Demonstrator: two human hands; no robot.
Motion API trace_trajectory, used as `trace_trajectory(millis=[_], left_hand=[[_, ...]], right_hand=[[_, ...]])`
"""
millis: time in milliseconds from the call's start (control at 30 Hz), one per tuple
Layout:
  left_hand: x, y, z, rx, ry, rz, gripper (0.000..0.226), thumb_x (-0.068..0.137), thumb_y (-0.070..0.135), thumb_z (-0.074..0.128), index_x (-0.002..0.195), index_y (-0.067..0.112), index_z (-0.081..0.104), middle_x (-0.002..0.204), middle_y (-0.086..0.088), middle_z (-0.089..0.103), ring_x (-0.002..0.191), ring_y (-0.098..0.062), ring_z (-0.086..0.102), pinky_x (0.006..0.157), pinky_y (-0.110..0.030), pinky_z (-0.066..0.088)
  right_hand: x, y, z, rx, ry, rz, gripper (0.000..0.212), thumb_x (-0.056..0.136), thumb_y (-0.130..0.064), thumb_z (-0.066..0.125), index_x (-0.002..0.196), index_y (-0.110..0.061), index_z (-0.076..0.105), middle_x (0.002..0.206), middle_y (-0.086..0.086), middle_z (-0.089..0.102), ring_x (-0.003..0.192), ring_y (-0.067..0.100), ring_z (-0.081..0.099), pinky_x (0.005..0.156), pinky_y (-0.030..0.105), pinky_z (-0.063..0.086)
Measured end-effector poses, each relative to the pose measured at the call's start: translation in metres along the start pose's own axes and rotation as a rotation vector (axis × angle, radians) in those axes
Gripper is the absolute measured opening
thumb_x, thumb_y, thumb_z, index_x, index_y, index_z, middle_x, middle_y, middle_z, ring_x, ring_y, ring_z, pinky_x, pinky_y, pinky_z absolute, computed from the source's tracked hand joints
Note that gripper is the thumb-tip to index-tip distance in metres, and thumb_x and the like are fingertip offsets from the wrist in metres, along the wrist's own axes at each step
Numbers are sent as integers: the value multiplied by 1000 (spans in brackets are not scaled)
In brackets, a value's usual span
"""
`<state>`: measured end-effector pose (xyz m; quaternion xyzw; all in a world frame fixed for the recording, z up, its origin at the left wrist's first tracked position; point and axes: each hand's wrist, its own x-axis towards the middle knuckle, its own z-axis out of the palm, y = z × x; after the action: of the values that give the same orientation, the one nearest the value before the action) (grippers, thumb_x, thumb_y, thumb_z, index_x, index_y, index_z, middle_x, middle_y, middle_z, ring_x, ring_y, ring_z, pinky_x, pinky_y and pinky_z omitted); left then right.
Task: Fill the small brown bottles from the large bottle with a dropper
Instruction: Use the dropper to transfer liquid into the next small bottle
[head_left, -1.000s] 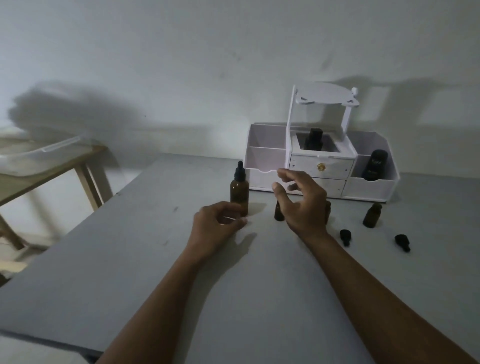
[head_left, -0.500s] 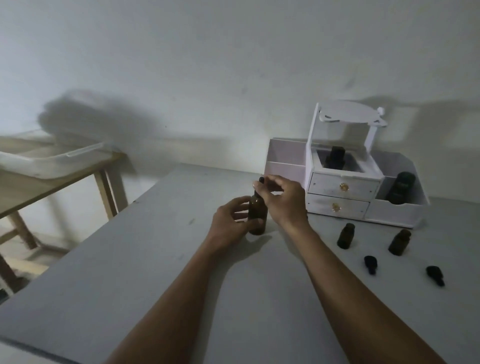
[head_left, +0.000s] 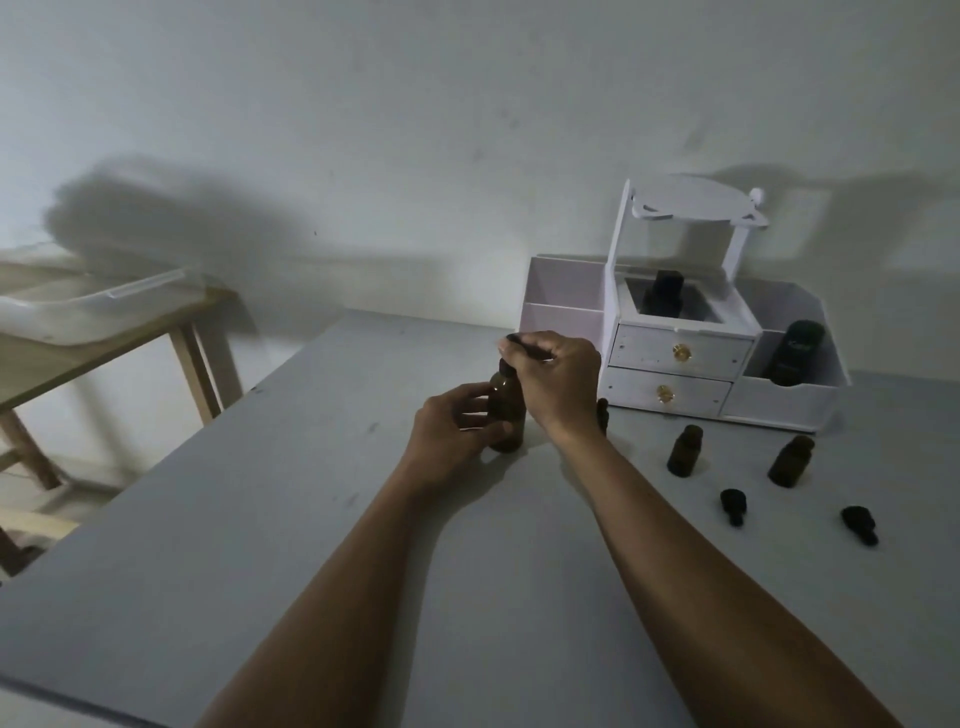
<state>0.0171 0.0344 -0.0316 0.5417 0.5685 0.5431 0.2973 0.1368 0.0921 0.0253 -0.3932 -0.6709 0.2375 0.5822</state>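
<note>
The left hand (head_left: 457, 431) grips one large bottle (head_left: 506, 415); the right hand (head_left: 558, 379) pinches its dropper cap (head_left: 519, 343). Two small brown bottles (head_left: 684, 450) and two loose caps (head_left: 733, 505) sit on the table (head_left: 311, 519).

Organizer (head_left: 675, 358) behind bottles (head_left: 684, 451) — caps (head_left: 732, 505) nearest

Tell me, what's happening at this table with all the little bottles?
A person is working on the large brown bottle on the grey table. The left hand steadies its body while the right hand grips the black dropper cap on top. Two small brown bottles stand open to the right, their black caps lying in front of them. A white organizer sits behind.
</note>
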Motion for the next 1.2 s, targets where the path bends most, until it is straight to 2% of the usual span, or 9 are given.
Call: trace_trajectory(millis=[300,433,567,733,867,933,1000,1067,1200], left_hand=[[3,-3,-2,18,-14,20,53,80,14,80,130,21,63,112,3,73,92,-4,72,73,-14,55],[5,-5,-2,25,-10,21,56,79,17,82,131,22,63,113,3,73,95,-8,72,82,-25,59],[6,-6,-3,35,-15,20,56,78,17,83,131,20,63,113,3,73,96,-8,72,84,-27,59],[5,-5,-3,22,-7,17,57,77,11,82,130,21,64,112,2,74,91,-3,72,80,-21,58],[2,-3,-3,12,8,1,58,74,14,85,127,27,64,109,5,73,91,-3,72,88,-31,59],[0,-2,-4,32,49,6,63,73,20,87,130,28,62,111,5,72,94,-5,71,87,-28,58],[-4,1,-4,86,122,6,71,72,29,88,136,30,57,113,8,68,96,-4,68,80,-19,53],[-10,5,-5,117,220,5,71,72,33,87,135,32,55,109,11,66,95,-2,66,75,-15,50],[-31,19,1,119,326,6,44,74,30,86,113,31,64,93,11,70,86,-2,68,79,-26,56]], right_hand=[[0,-2,2,19,12,13,11,85,-17,74,85,-8,79,76,1,75,67,6,68,65,10,51],[-1,-1,-3,-14,-47,30,16,86,-23,74,95,-11,78,86,-3,75,74,1,67,70,6,50],[0,-2,-9,-36,-78,7,22,86,-27,73,101,-11,77,90,-4,75,75,-4,65,68,1,48],[12,-16,-15,44,-75,3,21,86,-27,74,99,-10,77,85,-3,76,79,4,71,78,19,57],[24,-36,-22,114,-55,-34,16,87,-23,73,96,-11,77,77,-8,74,75,2,71,76,14,55],[30,-46,-29,164,-29,-63,10,87,-19,73,93,-13,76,75,-12,71,72,-3,69,72,9,52],[34,-56,-39,209,9,-84,5,87,-16,73,92,-16,74,74,-15,69,69,-8,67,69,6,50],[37,-63,-52,238,48,-105,6,87,-14,73,92,-16,73,76,-13,70,70,-6,68,70,9,52],[38,-59,-85,241,84,-92,5,87,-16,73,92,-15,74,81,-5,74,76,7,73,77,22,59]])
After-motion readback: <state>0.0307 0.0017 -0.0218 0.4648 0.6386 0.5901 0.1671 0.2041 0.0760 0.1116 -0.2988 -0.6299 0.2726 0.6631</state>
